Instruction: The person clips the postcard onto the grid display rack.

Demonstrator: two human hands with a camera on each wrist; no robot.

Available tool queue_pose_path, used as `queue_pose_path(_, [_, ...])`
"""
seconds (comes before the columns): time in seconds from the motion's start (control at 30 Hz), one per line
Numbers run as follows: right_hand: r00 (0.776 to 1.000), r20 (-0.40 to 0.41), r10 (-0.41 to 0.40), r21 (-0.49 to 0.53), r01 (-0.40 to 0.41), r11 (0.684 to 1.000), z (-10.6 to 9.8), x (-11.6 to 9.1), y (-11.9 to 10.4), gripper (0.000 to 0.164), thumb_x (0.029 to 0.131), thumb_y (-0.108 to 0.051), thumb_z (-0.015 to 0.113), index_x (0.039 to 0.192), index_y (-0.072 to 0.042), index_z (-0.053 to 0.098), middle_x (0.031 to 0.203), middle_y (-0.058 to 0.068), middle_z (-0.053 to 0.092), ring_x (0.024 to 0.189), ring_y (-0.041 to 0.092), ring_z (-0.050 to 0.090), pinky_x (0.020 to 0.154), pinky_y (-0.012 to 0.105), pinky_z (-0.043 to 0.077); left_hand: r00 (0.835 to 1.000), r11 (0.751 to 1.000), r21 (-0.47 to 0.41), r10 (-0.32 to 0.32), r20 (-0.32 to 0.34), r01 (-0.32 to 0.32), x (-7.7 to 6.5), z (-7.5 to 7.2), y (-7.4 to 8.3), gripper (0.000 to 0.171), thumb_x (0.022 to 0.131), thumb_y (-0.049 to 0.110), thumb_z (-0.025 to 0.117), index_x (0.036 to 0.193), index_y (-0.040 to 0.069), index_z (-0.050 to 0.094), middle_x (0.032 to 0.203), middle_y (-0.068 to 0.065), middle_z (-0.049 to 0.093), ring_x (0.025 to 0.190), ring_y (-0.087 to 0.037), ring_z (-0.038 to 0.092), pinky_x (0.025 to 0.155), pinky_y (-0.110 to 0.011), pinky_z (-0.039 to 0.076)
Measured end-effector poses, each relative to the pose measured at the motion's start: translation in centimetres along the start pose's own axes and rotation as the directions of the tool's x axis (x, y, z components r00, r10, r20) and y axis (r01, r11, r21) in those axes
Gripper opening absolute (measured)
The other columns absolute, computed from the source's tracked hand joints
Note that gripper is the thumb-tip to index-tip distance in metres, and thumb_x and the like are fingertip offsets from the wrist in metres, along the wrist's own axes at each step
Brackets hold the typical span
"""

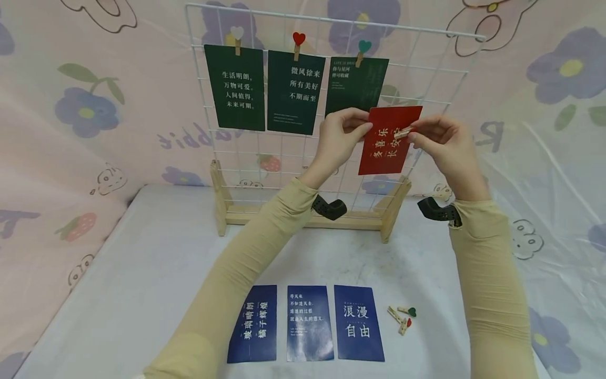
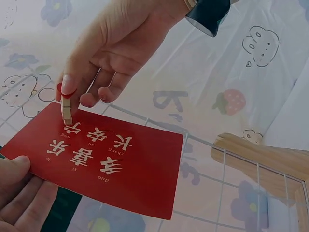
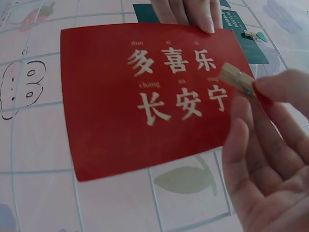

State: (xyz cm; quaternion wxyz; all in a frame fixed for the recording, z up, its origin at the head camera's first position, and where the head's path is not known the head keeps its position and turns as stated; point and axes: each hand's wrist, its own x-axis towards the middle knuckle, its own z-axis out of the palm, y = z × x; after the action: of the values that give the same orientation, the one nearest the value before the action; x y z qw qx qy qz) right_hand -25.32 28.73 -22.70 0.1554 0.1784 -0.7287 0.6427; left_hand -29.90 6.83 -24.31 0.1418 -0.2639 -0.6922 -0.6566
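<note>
My left hand (image 1: 338, 137) pinches the left edge of a red card (image 1: 379, 160) with pale printed characters, in front of the wire grid's right part. At the card's other side my right hand (image 1: 450, 150) pinches a small wooden clothespin (image 3: 234, 77) by its red heart end. In the left wrist view the tip of this clothespin (image 2: 66, 113) overlaps the card near its edge. Left of the hands, a green card (image 1: 291, 113) hangs from a red-heart clothespin (image 1: 296, 51). Another green card (image 1: 352, 87) hangs behind the left hand, its lower part partly hidden.
The white wire grid (image 1: 284, 16) stands on a wooden base (image 1: 303, 217). A third green card (image 1: 239, 113) hangs at its left. Blue cards (image 1: 310, 342) lie on the white table (image 1: 142, 295), one partly covered by the left sleeve. Several loose clothespins (image 1: 402, 329) lie beside them.
</note>
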Motion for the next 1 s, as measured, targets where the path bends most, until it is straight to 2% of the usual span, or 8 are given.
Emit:
queue_pose_path(0.13, [0.998,-0.056,-0.031,0.014,0.032,0.999,0.1,0.6,-0.2,0.028,0.084,-0.005,0.073,0.110,0.005,0.066,0.102,0.011,0.067,0.087,0.023,0.058,0.075,0.023,0.050,1.000,1.000,-0.008,0.016,-0.008,-0.016,0.7,0.3,0.6,0.018,0.088,0.007,0.068,0.105,0.002,0.069,0.094,-0.006,0.069,0.081,-0.011,0.066,0.072,-0.017,0.054])
queue_pose_path(0.3, [0.988,-0.117,-0.099,0.062,0.107,0.992,0.1,1.5,-0.5,0.028,0.083,-0.003,0.073,0.109,0.007,0.066,0.098,0.012,0.068,0.079,0.022,0.056,0.070,0.024,0.048,0.999,0.999,-0.037,0.030,-0.024,-0.031,1.4,0.8,1.0,0.020,0.088,0.009,0.068,0.107,0.002,0.070,0.096,-0.005,0.070,0.082,-0.011,0.065,0.072,-0.017,0.054])
queue_pose_path(0.37, [0.980,-0.143,-0.140,0.093,0.154,0.984,0.2,2.0,-0.7,0.028,0.083,0.000,0.073,0.108,0.009,0.066,0.096,0.014,0.068,0.076,0.022,0.056,0.067,0.025,0.048,0.998,0.999,-0.031,0.040,-0.041,-0.042,1.5,0.9,1.7,0.020,0.088,0.008,0.068,0.106,0.001,0.071,0.096,-0.007,0.070,0.082,-0.013,0.065,0.072,-0.017,0.054])
queue_pose_path(0.5, [0.959,-0.209,-0.191,0.159,0.226,0.961,0.3,2.9,-1.1,0.028,0.080,0.005,0.073,0.107,0.010,0.066,0.094,0.016,0.067,0.074,0.023,0.057,0.063,0.025,0.046,0.994,0.998,-0.012,0.068,-0.080,-0.069,2.2,1.1,1.9,0.018,0.088,0.008,0.068,0.105,0.001,0.072,0.094,-0.006,0.071,0.081,-0.010,0.064,0.072,-0.016,0.054])
queue_pose_path(0.57, [0.949,-0.240,-0.205,0.161,0.247,0.956,0.3,3.3,-1.3,0.028,0.080,0.006,0.074,0.107,0.009,0.067,0.094,0.017,0.068,0.074,0.022,0.057,0.062,0.025,0.045,0.992,0.997,0.004,0.081,-0.097,-0.081,2.5,1.2,2.1,0.018,0.088,0.008,0.068,0.104,0.001,0.072,0.093,-0.005,0.071,0.082,-0.009,0.064,0.072,-0.015,0.053])
queue_pose_path(0.6, [0.944,-0.253,-0.210,0.159,0.255,0.954,0.2,3.5,-1.4,0.028,0.079,0.006,0.074,0.106,0.009,0.067,0.094,0.016,0.068,0.073,0.022,0.056,0.062,0.025,0.045,0.991,0.996,0.014,0.087,-0.105,-0.086,2.9,1.4,1.7,0.018,0.088,0.010,0.069,0.104,0.003,0.073,0.093,-0.002,0.071,0.081,-0.006,0.064,0.071,-0.015,0.053])
queue_pose_path(0.83, [0.910,-0.328,-0.254,0.145,0.315,0.938,0.3,4.7,-2.6,0.023,0.078,0.006,0.075,0.099,0.011,0.068,0.090,0.018,0.068,0.071,0.021,0.056,0.062,0.025,0.044,0.983,0.992,0.108,0.083,-0.166,-0.065,3.4,2.0,2.7,0.018,0.088,0.017,0.071,0.103,0.008,0.074,0.093,0.002,0.072,0.081,0.000,0.062,0.067,-0.015,0.049])
queue_pose_path(1.0, [0.885,-0.358,-0.298,0.053,0.338,0.940,1.0,4.9,-4.1,0.015,0.080,0.007,0.072,0.096,0.007,0.071,0.086,0.016,0.068,0.068,0.019,0.054,0.060,0.023,0.041,0.978,0.992,0.114,0.082,-0.191,-0.061,3.6,2.2,2.9,0.018,0.087,0.016,0.072,0.103,0.008,0.075,0.092,0.003,0.072,0.081,0.001,0.062,0.066,-0.015,0.049])
